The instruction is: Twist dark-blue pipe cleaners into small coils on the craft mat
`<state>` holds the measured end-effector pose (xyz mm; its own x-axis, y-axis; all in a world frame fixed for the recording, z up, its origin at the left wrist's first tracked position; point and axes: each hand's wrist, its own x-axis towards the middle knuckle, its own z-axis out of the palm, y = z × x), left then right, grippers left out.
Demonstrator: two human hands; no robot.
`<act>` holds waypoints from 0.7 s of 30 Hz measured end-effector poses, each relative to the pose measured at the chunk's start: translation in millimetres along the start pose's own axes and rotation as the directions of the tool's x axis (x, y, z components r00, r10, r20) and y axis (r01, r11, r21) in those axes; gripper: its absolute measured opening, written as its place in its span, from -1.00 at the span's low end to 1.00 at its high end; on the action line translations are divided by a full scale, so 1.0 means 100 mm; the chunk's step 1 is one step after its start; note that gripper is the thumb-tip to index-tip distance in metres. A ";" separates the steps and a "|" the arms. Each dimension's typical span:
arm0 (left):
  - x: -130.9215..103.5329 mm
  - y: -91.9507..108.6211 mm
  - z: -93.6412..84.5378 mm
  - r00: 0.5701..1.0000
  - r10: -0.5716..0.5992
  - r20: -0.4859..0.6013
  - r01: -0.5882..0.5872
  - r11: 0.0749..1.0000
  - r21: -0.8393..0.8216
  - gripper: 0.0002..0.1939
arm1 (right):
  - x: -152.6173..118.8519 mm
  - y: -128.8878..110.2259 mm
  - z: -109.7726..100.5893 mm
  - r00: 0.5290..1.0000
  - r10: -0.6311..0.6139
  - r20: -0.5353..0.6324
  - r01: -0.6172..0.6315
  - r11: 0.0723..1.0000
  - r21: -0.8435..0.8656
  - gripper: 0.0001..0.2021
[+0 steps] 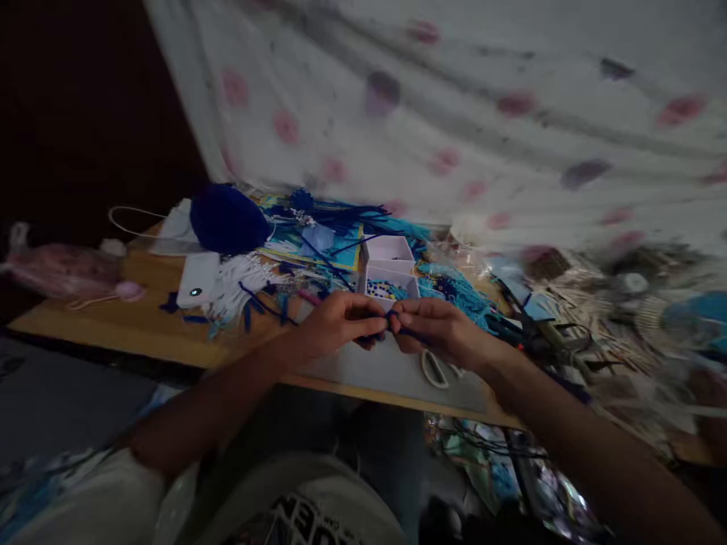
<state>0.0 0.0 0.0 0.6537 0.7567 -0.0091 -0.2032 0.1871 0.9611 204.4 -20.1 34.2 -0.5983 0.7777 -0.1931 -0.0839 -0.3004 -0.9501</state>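
Head view: Pinches a small dark blue piece (388, 318) between thumb and fingers of the left hand (353, 322), and grips the same piece with the thumb and fingers of the right hand (427, 324), fingertips close together. Places the piece above the gray mat (369, 369) near the front edge of the wooden bench (141, 337). Cannot tell the piece's exact form, owing to blur and covering fingers.

Shows just beyond the hands a white box (391, 272), with small beads in the near section. Shows a scissors handle (434, 371) on the mat, near the right hand. Includes farther left a blue ball (228, 219), a white rectangular object (198, 278) and white strands (241, 284).
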 end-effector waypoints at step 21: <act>0.00 -0.31 -0.01 0.988 0.145 -0.044 -0.143 0.989 0.049 -0.70 | -0.08 0.46 0.05 0.953 0.028 -0.301 0.041 0.975 0.219 -0.77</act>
<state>5.5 -4.7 -29.9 0.5849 0.8024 0.1186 -0.2590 0.0463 0.9648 201.8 -42.6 -6.4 -0.3324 0.8993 -0.2841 -0.2805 -0.3819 -0.8806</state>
